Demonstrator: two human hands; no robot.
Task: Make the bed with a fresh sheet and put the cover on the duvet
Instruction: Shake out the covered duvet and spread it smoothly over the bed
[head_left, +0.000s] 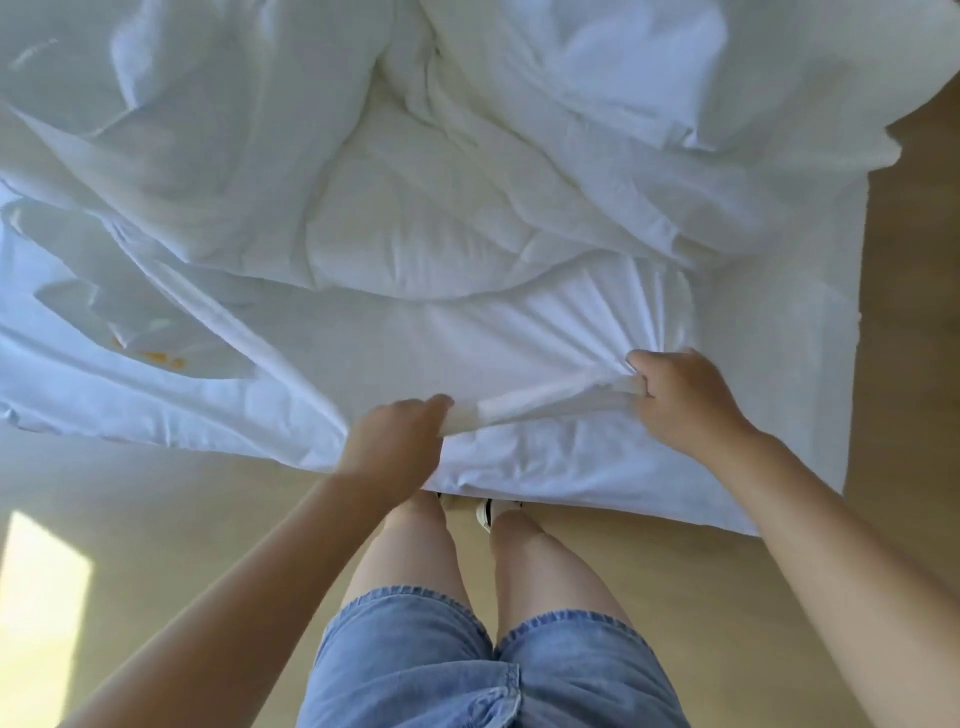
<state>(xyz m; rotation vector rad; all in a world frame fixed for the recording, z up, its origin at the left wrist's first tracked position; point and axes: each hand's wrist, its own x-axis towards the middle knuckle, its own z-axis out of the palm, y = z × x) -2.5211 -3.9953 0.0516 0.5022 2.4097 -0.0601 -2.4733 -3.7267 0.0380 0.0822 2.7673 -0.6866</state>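
Left fingers: the fingers (436, 402) of the left hand (397, 441) are curled and clamped on a gathered fold of thin white cloth (519, 343), with the thumb on top.
Right fingers: the fingers (641, 364) of the right hand (685, 400) are bunched tight on the same cloth, further to the right and slightly farther from the person's body; pleats fan out from this grip.
Between the hands: a ridge of the cloth runs from one grip to the other.
Cloth: it lies at the near edge of the bed (810, 364), just in front of the person; whether it is the sheet or the cover I cannot tell. To the left it spreads in loose wrinkles and carries small orange marks (156, 357).
Duvet: the puffy white quilted duvet (415, 228) sits crumpled in the middle of the bed, beyond the hands, its rounded near edge resting on the gripped cloth.
Bed side: white fabric hangs down over the near edge to the floor.
Person: blue denim shorts (415, 665), bare knees, one white shoe (485, 512) showing just under the hanging fabric.
Floor: light wooden floor (675, 571), with a bright patch of sunlight (41, 582) at the left.
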